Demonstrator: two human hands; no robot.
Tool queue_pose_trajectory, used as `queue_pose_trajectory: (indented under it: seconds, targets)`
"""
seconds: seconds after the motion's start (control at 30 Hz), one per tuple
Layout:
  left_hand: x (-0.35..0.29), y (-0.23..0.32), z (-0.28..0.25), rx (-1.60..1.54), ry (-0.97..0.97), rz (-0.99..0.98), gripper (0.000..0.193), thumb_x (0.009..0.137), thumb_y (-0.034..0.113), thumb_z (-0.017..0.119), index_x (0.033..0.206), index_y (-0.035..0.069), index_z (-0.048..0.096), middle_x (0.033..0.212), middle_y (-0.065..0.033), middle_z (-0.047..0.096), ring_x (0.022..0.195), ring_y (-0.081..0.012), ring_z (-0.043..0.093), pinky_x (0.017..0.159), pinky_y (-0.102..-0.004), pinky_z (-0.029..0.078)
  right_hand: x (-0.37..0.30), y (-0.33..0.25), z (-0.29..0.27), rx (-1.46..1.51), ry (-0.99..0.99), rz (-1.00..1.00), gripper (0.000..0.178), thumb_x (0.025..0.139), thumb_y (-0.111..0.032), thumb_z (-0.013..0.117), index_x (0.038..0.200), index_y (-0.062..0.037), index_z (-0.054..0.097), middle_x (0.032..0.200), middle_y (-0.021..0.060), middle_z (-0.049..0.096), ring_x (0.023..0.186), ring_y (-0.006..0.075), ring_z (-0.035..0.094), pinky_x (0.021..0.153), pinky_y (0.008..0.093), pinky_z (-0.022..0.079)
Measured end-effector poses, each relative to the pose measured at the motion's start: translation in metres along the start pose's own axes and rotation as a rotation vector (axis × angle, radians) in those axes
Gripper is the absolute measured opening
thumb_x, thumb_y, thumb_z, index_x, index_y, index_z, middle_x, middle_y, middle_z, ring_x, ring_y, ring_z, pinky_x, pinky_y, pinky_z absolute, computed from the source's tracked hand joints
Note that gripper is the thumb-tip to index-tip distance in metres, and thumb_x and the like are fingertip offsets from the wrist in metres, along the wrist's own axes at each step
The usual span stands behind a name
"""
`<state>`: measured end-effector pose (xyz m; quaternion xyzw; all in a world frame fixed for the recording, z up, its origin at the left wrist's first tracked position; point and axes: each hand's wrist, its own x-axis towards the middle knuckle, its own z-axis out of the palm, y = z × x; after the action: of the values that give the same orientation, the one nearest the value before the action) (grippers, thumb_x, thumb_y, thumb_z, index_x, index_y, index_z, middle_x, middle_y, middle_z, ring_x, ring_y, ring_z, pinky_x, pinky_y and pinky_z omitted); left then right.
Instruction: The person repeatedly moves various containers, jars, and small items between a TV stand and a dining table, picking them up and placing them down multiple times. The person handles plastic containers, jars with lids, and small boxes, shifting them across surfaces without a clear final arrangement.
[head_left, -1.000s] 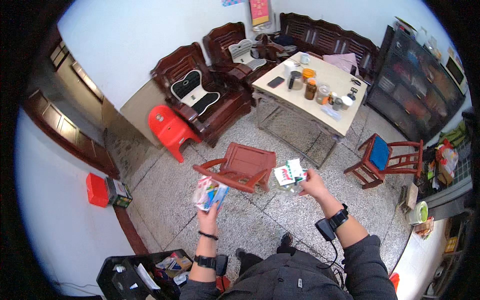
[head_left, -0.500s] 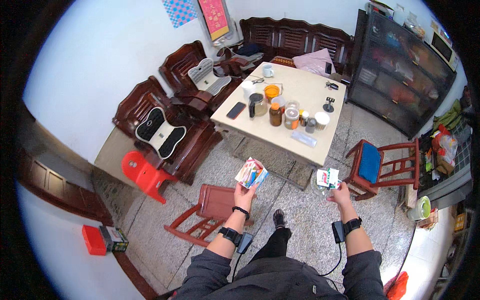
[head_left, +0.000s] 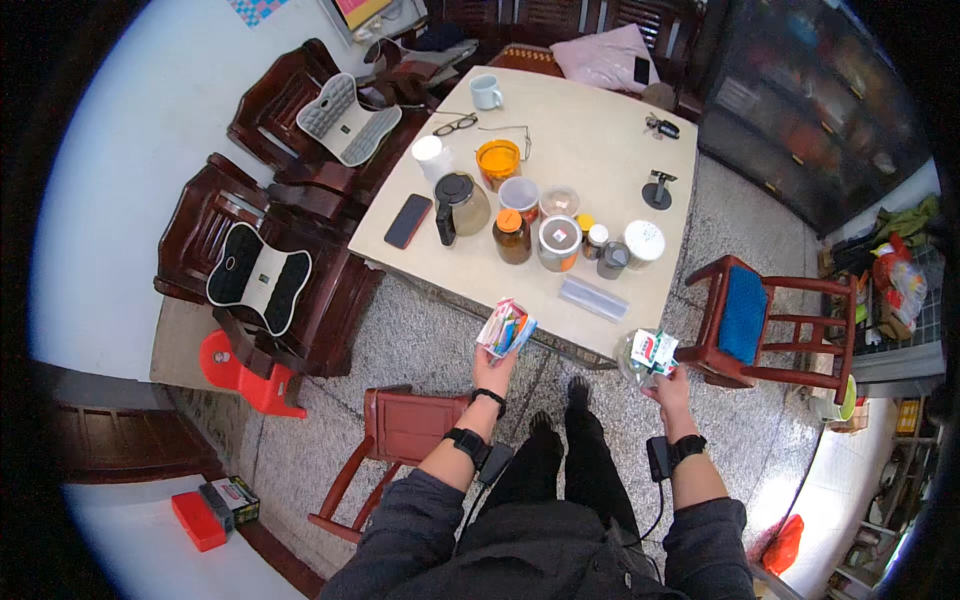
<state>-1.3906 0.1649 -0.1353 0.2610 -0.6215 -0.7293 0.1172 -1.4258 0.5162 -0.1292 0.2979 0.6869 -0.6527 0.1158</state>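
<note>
My left hand [head_left: 493, 373] is closed around a small open box [head_left: 492, 335], white with coloured edges, packed with several thin colourful items too small to name. Both my hands are held out in front of the table's near edge. In my right hand [head_left: 671, 388] is a clear round container [head_left: 629, 366], with a white, red and green packet [head_left: 654, 348] at its top; the fingers wrap the container's side and are partly hidden. On the table [head_left: 600, 110] before me stand a glass pitcher [head_left: 470, 208], a brown bottle [head_left: 512, 238], and several jars and tubs.
A phone [head_left: 408, 221], glasses [head_left: 456, 124], a mug [head_left: 487, 92], an orange tub [head_left: 498, 160] and a clear plastic case [head_left: 594, 298] also lie on the table. A red-brown chair [head_left: 410, 427] is at my left, a blue-cushioned chair [head_left: 739, 314] at my right.
I have stepped closer to the table, which now appears larger. Both hands still hold their containers, now close to the table's near edge.
</note>
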Motion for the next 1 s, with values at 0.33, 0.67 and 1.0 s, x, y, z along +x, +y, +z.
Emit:
queue_pose_trajectory:
  seconds: [0.33,0.67,1.0]
  targets:
    - [0.05,-0.002,0.055,-0.015,0.066,-0.067,0.05,0.075,0.0,0.073,0.118,0.003,0.047,0.111,-0.0071,0.057,0.098,-0.0158,0.058,0.082,-0.0277,0.05,0.048,-0.027,0.03,0.011,-0.039,0.108,0.031,0.08,0.003,0.055,0.107,-0.0041,0.04,0.098,0.0119,0.05,0.076,0.0239,0.061,0.058,0.0368,0.06]
    - [0.061,-0.001,0.056,0.244,0.104,-0.062,0.097,0.066,0.01,0.082,0.143,0.005,0.023,0.127,-0.0157,0.039,0.106,-0.0226,0.051,0.081,-0.0323,0.05,0.059,-0.039,0.056,-0.071,-0.056,0.078,0.036,0.084,-0.001,0.058,0.113,0.0032,0.038,0.095,0.0163,0.052,0.067,0.0271,0.065,0.053,0.0366,0.06]
    - [-0.01,0.083,-0.026,0.216,0.333,-0.185,0.102,0.073,0.02,0.078,0.148,0.009,0.01,0.148,-0.0191,0.022,0.124,-0.0347,0.042,0.088,-0.043,0.049,0.039,-0.066,0.021,-0.401,-0.024,-0.026,0.047,0.08,-0.016,0.07,0.114,0.0024,0.044,0.092,0.0155,0.059,0.062,0.0206,0.06,0.047,0.0335,0.056]
